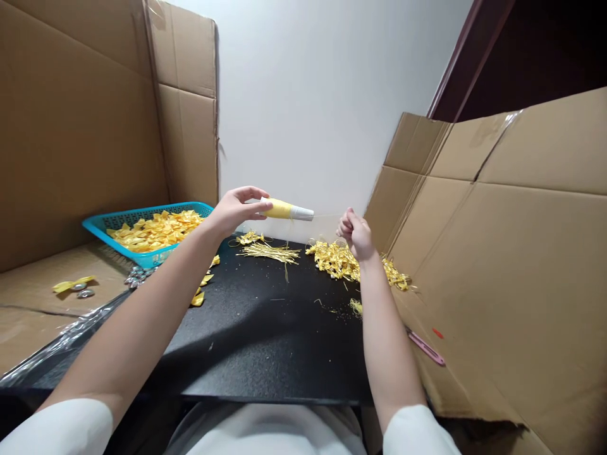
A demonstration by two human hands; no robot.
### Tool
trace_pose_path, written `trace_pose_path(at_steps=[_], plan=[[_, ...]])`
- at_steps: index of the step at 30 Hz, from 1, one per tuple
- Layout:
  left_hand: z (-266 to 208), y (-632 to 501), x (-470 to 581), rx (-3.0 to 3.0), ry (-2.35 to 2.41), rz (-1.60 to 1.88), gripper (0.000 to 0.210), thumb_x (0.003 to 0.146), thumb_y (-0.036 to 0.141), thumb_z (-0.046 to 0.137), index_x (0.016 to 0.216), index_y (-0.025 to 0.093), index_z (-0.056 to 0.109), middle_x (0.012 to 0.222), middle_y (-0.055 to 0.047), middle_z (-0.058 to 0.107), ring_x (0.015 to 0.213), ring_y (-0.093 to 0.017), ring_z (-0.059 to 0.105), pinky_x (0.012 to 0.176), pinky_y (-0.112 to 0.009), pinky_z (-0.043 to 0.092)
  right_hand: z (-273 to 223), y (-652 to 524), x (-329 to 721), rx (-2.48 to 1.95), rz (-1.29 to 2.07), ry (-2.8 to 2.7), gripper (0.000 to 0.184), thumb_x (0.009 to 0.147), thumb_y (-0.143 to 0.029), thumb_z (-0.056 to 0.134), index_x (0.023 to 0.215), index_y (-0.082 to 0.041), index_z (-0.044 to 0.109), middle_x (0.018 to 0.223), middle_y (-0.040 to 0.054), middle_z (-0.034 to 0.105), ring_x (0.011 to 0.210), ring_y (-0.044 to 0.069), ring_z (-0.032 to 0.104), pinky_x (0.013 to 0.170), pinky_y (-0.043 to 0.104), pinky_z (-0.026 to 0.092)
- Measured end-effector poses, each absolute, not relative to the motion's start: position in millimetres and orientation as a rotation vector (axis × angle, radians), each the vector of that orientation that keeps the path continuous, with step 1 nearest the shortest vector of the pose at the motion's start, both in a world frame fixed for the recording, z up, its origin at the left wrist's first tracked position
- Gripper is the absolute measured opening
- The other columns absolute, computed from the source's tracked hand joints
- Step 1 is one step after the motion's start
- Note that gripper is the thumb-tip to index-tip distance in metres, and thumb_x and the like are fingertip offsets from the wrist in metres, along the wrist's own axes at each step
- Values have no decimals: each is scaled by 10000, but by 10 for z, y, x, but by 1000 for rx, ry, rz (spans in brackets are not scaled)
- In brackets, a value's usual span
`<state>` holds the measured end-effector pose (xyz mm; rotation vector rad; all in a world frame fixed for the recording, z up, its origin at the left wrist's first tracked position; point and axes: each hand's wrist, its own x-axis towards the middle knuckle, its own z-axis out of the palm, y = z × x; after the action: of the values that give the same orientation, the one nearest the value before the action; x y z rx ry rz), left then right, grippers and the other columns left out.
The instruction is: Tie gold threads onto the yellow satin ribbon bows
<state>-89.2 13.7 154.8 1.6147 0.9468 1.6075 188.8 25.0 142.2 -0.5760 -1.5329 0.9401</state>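
Note:
My left hand (241, 207) grips the wide end of a cone-shaped spool of yellow thread (279, 209), held level above the table with its bare grey tip to the right. From that tip a thin strand of thread (327, 216) runs tight to my right hand (355, 232), whose fingers are pinched together on it. Below the spool lies a bundle of thin gold strips (270, 252). Under and beyond my right hand spreads a heap of yellow ribbon pieces (332, 259), partly hidden by my wrist.
A blue basket (147, 256) of yellow petal-like pieces (156, 231) stands at the left, with silvery domed buttons (137, 276) nearby. Cardboard walls (512, 253) flank the black table (265, 341). On the right, a pink cutter-like tool (427, 347) lies beside a small red piece (437, 333).

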Motion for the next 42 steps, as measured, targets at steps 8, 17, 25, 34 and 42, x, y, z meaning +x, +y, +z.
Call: trace_pose_path(at_steps=[8,17,25,34,42], plan=[[1524,119,-854,1662,975,1605,411,560,370,834,852,137,662,905,-75,689,890,-228,678,744,-332,595,1666,-41,1997,-426,534,-1413,515,809,-580,521,517,-210,311,582,-24,313,565,117,361,623,287,395],[1496,130,-865,1776,995,1555,438,582,395,827,904,147,663,734,-45,693,701,-171,665,653,-287,545,1578,44,2024,-568,493,-1454,363,805,-590,519,754,-240,605,745,23,558,659,136,503,679,324,457],[1503,127,-863,2031,773,1527,343,577,325,830,827,165,657,947,-64,670,863,-169,637,725,-269,528,1389,83,1523,-916,-9,-1894,119,721,-308,740,771,-232,662,922,35,658,888,210,546,798,358,436],[1521,102,-850,2065,762,1486,332,584,318,814,825,157,652,941,-68,665,884,-177,630,742,-284,533,1480,-17,1590,-967,48,-2035,134,799,-251,637,682,-201,597,836,27,640,858,190,532,813,357,383],[1523,70,-827,2052,824,1464,359,582,362,800,848,167,662,973,-82,669,921,-194,628,759,-297,537,1443,-5,1572,-846,273,-1959,75,788,-292,632,760,-222,636,821,14,641,779,161,540,775,333,416]])
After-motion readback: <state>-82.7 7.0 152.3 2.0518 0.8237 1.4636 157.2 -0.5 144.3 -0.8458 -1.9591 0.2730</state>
